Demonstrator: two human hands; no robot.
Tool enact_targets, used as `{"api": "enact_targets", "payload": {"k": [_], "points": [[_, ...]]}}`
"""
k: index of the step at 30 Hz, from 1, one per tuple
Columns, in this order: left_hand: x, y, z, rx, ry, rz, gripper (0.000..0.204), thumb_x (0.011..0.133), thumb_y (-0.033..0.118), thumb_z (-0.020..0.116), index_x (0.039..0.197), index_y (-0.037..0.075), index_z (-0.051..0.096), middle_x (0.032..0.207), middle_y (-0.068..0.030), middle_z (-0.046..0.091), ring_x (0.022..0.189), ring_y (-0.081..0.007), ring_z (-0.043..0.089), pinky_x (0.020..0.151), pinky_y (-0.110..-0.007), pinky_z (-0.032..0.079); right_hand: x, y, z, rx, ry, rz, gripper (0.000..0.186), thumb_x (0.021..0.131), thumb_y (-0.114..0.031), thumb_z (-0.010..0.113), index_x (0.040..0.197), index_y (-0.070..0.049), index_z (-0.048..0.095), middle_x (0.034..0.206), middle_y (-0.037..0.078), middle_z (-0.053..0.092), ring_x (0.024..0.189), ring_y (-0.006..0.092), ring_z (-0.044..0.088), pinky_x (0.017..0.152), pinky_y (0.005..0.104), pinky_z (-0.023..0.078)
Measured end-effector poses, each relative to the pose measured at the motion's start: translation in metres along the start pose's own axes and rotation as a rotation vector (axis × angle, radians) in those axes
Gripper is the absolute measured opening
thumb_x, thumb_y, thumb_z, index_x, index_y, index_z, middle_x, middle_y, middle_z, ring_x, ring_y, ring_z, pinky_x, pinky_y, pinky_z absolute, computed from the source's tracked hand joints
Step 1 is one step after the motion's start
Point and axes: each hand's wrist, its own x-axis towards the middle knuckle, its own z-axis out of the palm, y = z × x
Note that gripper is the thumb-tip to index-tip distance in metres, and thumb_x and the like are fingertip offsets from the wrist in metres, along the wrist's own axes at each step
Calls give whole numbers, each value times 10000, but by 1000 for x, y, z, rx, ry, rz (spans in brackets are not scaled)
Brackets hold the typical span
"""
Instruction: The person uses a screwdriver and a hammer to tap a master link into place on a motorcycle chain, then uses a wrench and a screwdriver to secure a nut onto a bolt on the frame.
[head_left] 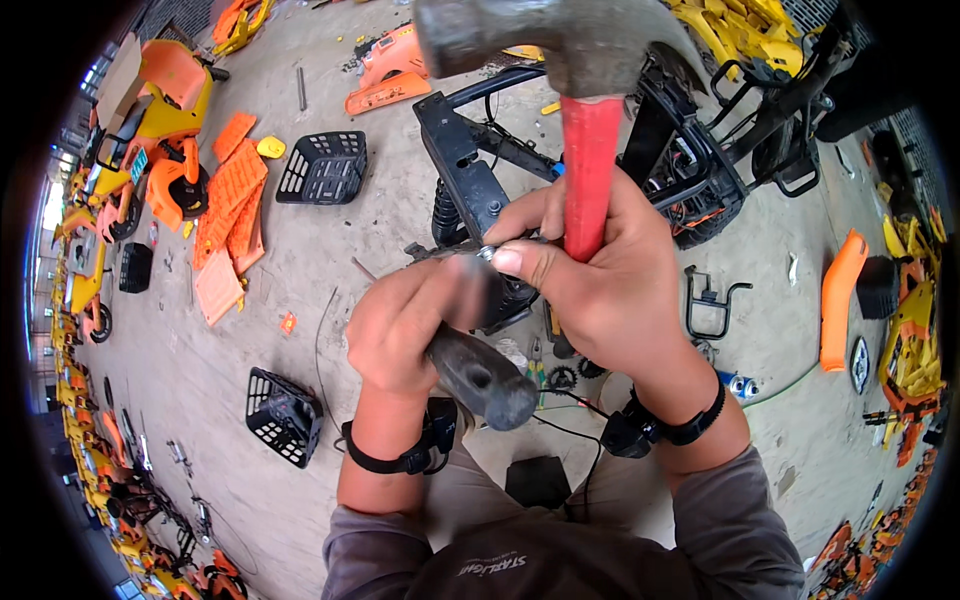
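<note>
"Head view: what did the two hands do?"

"Right hand (625, 290) was closed around the red handle of the hammer (588, 170), while its thumb and forefinger pinched a small metal piece (487, 253). This piece was at the near part of the black frame (470, 185); I could not tell if they touched. Left hand (400, 330) was curled around a dark metal tool (485, 385), with its blurred fingertips close beside the piece."

"And how was this handling best done?"

"In my judgement, it needed a light, steady pinch, and a firm palm on the handle, because the heavy hammer head could tip. With both hands so full, it was safer to put one tool down first."
</note>
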Motion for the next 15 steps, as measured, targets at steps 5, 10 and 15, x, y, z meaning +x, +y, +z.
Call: {"api": "enact_targets", "payload": {"k": [5,10,15], "points": [[2,-7,2,37,50,146,268,761,17,841,998,2,715,794,-132,712,650,-248,696,558,-323,559,2,-1,1,-62,3,-31,300,811,94,723,916,-37,475,940,132,703,846,126,631,785,279,503],[-4,-8,4,22,66,99,265,773,4,835,1006,0,708,784,-138,711,636,-252,698,551,-328,560,4,1,4,24,9,4,289,810,75,728,925,-32,485,927,115,702,802,101,603,756,264,492],[-1,-9,6,10,81,102,276,778,11,833,1019,4,700,783,-142,712,638,-257,703,557,-331,562,5,0,3,44,12,27,278,809,72,716,910,-37,481,916,115,697,792,102,595,747,270,488]]}}
